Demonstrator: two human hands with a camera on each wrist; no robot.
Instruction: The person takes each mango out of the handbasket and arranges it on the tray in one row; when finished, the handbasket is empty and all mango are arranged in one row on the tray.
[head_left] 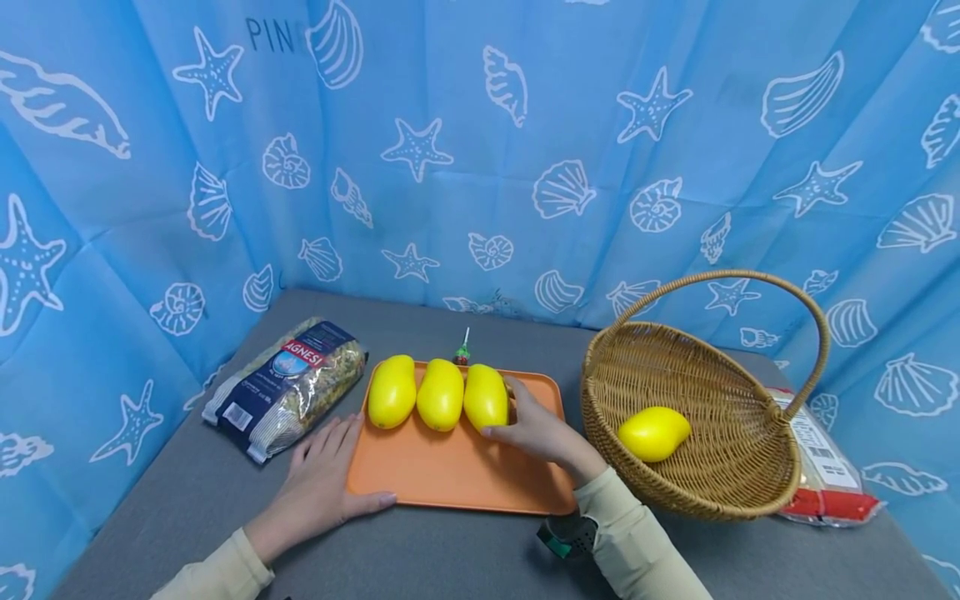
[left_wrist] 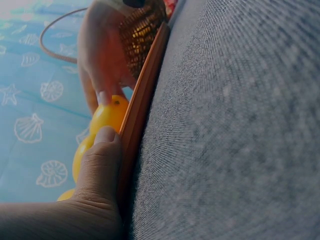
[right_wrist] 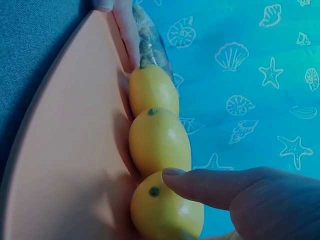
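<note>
Three yellow mangoes stand in a row along the back of an orange tray (head_left: 450, 479): a left one (head_left: 392, 392), a middle one (head_left: 440, 395) and a right one (head_left: 486, 397). My right hand (head_left: 543, 429) grips the right mango, thumb at its near end and fingers around its far right side. In the right wrist view the thumb (right_wrist: 200, 185) lies on that mango's top. At the tray's front left corner my left hand (head_left: 322, 479) rests with fingers extended along the left edge and thumb along the front rim.
A wicker basket (head_left: 690, 492) with a tall handle stands to the right, holding one yellow mango (head_left: 654, 433). Behind it lies a red and white packet (head_left: 828, 458). A pasta bag (head_left: 288, 383) is left of the tray, and a small green-and-red item (head_left: 462, 354) sits behind it.
</note>
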